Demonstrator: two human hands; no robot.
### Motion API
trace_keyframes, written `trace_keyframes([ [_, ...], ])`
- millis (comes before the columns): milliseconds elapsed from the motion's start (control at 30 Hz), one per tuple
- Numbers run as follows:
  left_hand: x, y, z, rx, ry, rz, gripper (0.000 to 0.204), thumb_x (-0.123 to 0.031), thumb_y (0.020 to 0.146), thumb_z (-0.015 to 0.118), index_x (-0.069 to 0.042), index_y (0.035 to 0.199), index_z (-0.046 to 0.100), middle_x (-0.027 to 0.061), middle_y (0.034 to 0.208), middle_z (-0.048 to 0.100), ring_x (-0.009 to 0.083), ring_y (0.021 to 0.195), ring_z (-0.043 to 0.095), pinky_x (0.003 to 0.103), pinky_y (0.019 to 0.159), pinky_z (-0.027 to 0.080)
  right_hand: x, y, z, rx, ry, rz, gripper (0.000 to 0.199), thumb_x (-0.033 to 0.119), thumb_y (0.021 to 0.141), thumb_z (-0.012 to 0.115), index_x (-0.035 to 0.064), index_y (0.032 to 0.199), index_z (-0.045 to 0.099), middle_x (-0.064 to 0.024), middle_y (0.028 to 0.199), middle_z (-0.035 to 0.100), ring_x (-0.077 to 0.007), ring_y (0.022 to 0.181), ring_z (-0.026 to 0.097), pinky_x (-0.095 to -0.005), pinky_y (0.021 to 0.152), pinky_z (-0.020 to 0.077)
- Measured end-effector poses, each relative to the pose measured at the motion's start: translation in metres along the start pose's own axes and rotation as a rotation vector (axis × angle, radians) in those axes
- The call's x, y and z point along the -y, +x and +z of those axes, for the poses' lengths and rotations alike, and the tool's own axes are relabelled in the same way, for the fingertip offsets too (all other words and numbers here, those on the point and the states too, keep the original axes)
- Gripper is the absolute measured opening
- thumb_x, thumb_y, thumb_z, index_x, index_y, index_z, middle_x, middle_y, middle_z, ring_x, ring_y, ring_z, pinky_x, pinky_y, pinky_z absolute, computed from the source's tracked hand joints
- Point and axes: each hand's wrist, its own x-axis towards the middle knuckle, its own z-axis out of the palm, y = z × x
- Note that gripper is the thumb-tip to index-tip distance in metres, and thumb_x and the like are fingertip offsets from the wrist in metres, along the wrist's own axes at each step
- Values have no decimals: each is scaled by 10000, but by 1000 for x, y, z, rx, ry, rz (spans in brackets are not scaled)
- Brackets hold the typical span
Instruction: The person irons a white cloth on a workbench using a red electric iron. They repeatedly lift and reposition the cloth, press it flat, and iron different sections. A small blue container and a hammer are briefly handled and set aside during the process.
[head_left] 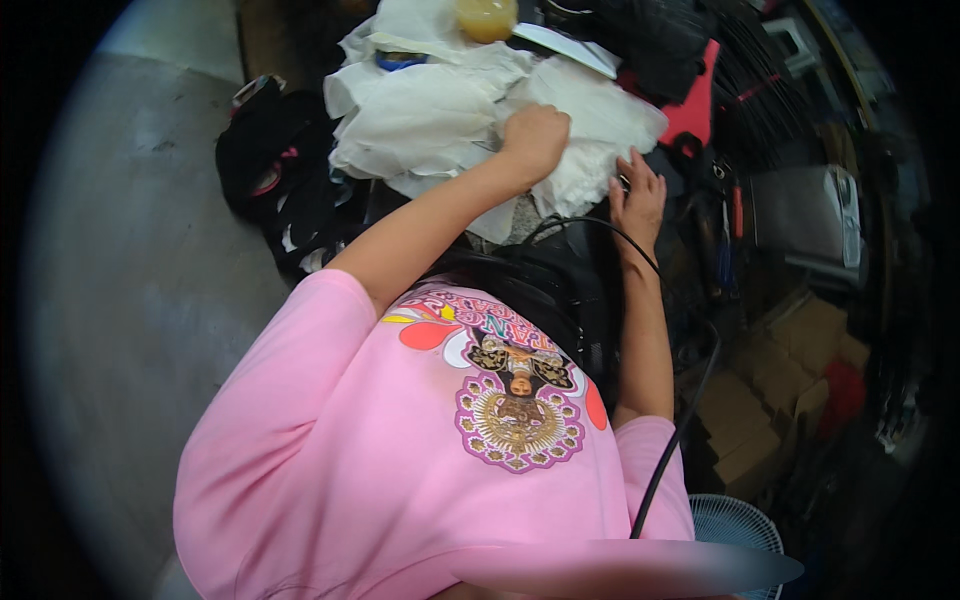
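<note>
My left hand is closed like a fist and rests on thin white sheets, cloth or paper, spread in overlapping layers. Whatever its fingers pinch is hidden beneath the hand. To the right, my right hand has its fingers apart at the edge of a crumpled white sheet, holding nothing that I can see. Beyond the hands stands a round container of yellowish stuff. A blue-rimmed round lid or tin lies among the sheets.
A white flat piece and a red sheet lie behind. Dark bags are at the left. A black cable crosses near my right arm. Cardboard boxes, a fan and a pale bin stand at the right.
</note>
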Motion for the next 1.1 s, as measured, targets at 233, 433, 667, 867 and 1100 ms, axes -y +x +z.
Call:
trace_keyframes([
  [233,9,2,-15,52,-685,-59,182,-177,772,710,-20,847,655,119,832,691,244,766,671,372,681,513,-6,5,2,43,9,50,563,191,924,593,111,1444,394,-43,1190,659,-249,1209,511,-548,1140,209],
  [433,21,-10,-37,119,-1186,-201,149,-22,763,627,-30,908,593,13,769,613,76,665,514,251,562,407,-5,2,3,51,3,80,566,181,919,598,115,1445,399,-37,1195,660,-246,1226,498,-559,1149,173],
  [667,27,-34,-81,-16,-1154,-143,370,58,767,489,-48,1120,523,45,911,631,72,771,524,219,639,408,-4,4,0,62,-20,86,586,181,917,598,124,1460,384,-29,1193,665,-244,1238,489,-584,1145,153],
  [867,58,-50,-129,-126,-1086,-82,440,70,771,456,-44,1189,532,109,1061,648,150,963,612,250,812,478,-9,4,3,67,-55,64,598,191,917,603,134,1467,377,-19,1183,670,-245,1237,488,-606,1135,160],
  [1100,121,-77,-159,-159,-905,-191,408,38,766,496,-16,1164,569,133,1089,661,226,1001,653,329,872,503,-12,3,5,57,-58,52,607,203,917,612,138,1471,375,-5,1189,666,-239,1236,489,-615,1131,165],
])
